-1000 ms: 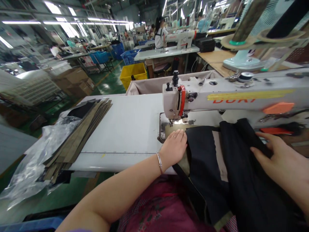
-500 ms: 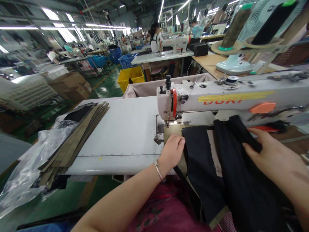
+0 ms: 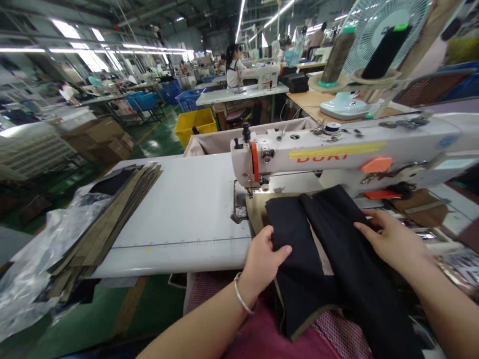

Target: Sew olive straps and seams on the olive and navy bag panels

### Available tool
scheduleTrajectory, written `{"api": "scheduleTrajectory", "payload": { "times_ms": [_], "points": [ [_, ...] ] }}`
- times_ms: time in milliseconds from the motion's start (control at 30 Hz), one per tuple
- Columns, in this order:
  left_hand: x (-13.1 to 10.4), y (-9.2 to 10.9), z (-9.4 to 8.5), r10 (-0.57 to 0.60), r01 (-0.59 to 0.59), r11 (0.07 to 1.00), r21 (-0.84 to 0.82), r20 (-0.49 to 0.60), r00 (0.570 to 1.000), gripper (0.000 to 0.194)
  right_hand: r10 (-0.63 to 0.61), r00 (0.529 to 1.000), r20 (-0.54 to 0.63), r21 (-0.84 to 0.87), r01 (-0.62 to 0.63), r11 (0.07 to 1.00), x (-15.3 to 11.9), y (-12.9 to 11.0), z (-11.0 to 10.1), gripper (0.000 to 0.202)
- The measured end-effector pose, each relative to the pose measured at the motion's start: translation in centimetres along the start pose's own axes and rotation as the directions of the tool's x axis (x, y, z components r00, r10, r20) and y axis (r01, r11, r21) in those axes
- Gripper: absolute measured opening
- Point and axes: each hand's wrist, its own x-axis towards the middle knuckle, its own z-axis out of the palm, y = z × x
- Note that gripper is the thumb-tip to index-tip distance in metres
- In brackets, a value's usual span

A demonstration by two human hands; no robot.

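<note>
A black cloth piece (image 3: 303, 269) with an olive layer under it lies across the front of the sewing machine (image 3: 307, 147) and hangs down over my lap. My left hand (image 3: 264, 254) pinches its left edge, thumb on top and fingers partly hidden. At the upper right fold of the same cloth, my right hand (image 3: 389, 242) grips with thumb and fingers. Between the two black layers shows a pale strip (image 3: 321, 252). The olive edge (image 3: 258, 207) rests beside the needle and presser foot (image 3: 250, 191), but I cannot tell whether it is under the foot.
Olive strips (image 3: 108, 222) lie stacked at the table's left end, on clear plastic (image 3: 71, 234). Thread cones (image 3: 385, 52) and a fan (image 3: 385, 35) stand behind the machine. A yellow bin (image 3: 194, 124) is on the floor beyond. A person (image 3: 232, 65) sits at another machine.
My left hand has moved down along the cloth's left edge, its thumb now on the black layer. The right hand's part of the cloth has shifted left and spread flatter. The view has turned rightward.
</note>
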Motion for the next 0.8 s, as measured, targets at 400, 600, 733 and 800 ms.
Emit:
{"api": "scheduleTrajectory", "payload": {
  "times_ms": [400, 600, 733, 800],
  "points": [
    [-5.4, 0.8, -2.4, -0.184, 0.188, 0.982, 0.028, -0.108, 0.977, 0.040, 0.125, 0.986, -0.115, 0.117, -0.111, 0.987, 2.0, 0.7, 0.5, 0.039],
    [-1.6, -0.1, -0.3, -0.364, 0.370, 0.927, -0.068, 0.082, 0.928, 0.045, 0.106, 0.987, -0.120, 0.121, -0.091, 0.988, 1.1, 0.2, 0.1, 0.039],
    [-1.9, -0.1, 0.0, -0.308, 0.321, 0.946, -0.055, 0.171, 0.936, 0.021, 0.072, 0.992, -0.099, 0.111, -0.061, 0.992, 0.6, -0.2, -0.4, 0.045],
    [-3.2, 0.6, -1.2, -0.256, 0.260, 0.966, -0.004, 0.157, 0.954, 0.017, 0.081, 0.991, -0.109, 0.077, -0.073, 0.994, 0.8, -0.1, -0.4, 0.048]
  ]
}}
